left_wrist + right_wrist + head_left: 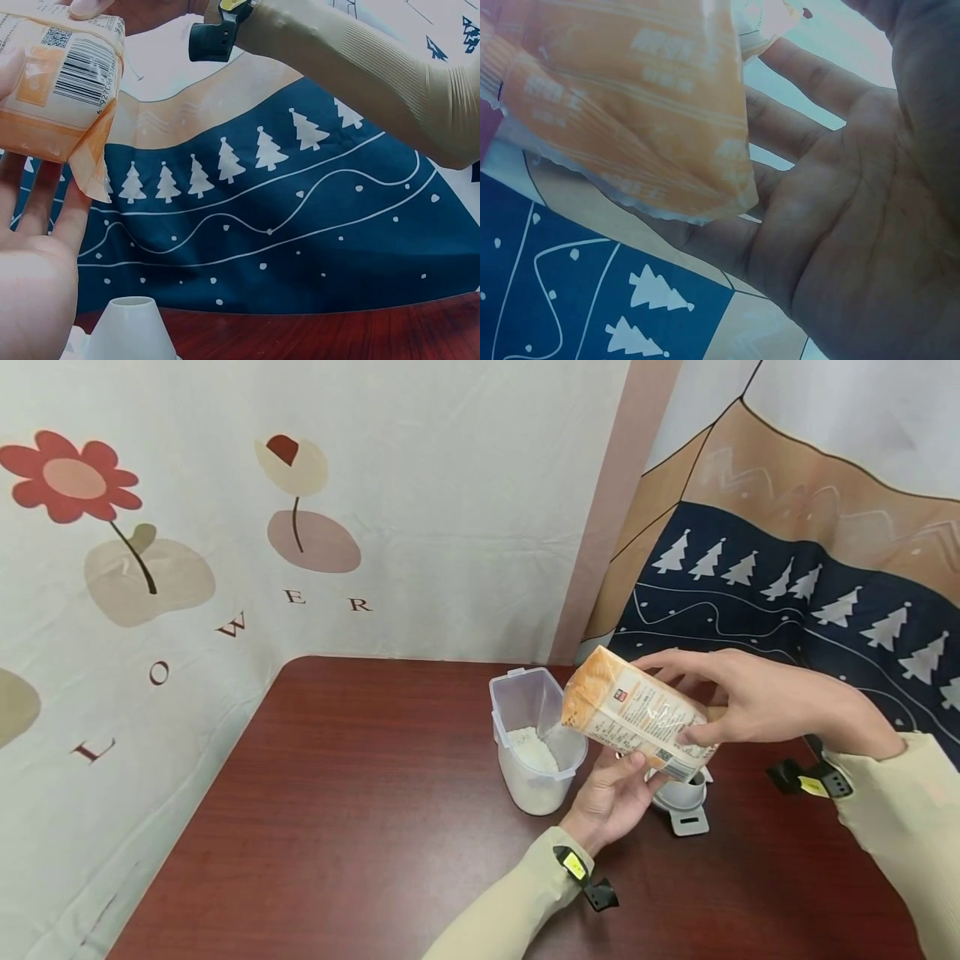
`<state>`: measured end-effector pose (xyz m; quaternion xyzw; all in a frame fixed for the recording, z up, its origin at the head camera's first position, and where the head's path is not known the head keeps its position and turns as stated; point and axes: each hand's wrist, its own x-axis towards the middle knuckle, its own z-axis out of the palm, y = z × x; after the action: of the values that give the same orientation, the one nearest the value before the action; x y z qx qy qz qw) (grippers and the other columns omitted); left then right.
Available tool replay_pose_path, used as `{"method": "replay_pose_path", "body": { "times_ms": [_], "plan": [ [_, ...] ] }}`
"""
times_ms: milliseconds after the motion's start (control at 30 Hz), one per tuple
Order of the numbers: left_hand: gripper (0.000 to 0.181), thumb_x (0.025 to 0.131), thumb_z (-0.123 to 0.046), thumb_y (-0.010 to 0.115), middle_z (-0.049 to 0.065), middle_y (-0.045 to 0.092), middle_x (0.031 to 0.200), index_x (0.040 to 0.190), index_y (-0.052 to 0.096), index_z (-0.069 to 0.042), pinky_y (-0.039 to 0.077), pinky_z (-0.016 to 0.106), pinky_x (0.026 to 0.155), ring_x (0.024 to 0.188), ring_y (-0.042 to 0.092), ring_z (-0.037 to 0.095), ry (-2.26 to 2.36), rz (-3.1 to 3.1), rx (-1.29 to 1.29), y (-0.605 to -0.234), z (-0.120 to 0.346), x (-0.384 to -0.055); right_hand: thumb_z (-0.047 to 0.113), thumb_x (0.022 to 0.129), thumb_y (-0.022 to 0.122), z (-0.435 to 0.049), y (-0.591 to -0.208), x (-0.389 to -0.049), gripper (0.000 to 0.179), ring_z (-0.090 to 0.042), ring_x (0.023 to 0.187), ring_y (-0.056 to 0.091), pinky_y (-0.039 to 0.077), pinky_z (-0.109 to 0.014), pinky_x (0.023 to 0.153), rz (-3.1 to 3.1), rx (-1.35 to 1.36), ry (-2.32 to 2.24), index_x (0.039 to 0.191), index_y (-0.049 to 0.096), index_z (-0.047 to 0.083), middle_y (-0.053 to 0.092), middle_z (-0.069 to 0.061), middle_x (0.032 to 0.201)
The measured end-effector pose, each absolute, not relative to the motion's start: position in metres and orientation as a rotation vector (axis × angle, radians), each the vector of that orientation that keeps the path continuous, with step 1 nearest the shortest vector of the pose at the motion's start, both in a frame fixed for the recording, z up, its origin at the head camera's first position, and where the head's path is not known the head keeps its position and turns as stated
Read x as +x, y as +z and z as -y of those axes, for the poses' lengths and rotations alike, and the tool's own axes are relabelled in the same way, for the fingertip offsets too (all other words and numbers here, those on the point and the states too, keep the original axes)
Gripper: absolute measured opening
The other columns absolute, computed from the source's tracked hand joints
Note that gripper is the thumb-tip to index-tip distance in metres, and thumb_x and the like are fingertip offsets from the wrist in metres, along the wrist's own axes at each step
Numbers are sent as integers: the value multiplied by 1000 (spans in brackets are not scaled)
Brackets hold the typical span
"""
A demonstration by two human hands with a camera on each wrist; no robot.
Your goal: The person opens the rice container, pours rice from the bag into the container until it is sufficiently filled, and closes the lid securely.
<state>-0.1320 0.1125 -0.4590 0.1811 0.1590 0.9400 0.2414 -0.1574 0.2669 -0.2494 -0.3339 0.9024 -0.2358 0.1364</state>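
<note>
- Bag [637,714], orange and white: held clear of the counter [360,777] between both hands, slanted with its orange end over the right rim of the tub [534,795], presumably to keep any spill inside.
- Right hand [772,693]: gripping the bag from above and right, thumb on the printed face, fingers on the far side, likely to carry weight and steer the slant.
- Left hand [611,797]: holding the bag from below, palm turned up, thumb on the printed face, fingers reaching behind, likely to steady it.
- Relative to the hands: bag touching the fingers of both, above the left palm and left of the right palm.
- Tub: upright near the counter's far edge, well right of the far left corner, partly filled with white contents [532,750]; probably placed to sit beneath the orange end.
- Gray tab [690,823]: right of the tub. White cone [133,330]: seen in the left wrist view; cannot tell whether joined to the tab.
</note>
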Motion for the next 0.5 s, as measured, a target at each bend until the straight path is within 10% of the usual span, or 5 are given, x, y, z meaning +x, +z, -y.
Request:
{"method": "replay_pose_path", "body": {
  "times_ms": [500],
  "plan": [
    [68,83,-26,84,-12,55,146,143,52,-35,32,40,121,136,51,9,2569,-455,493,-458,-109,-132,1,78,83,-264,-250,-157,88,-11,91,66,60,-26,70,-2613,-936,-692,149,45,38,68,1,118]
  ]
}}
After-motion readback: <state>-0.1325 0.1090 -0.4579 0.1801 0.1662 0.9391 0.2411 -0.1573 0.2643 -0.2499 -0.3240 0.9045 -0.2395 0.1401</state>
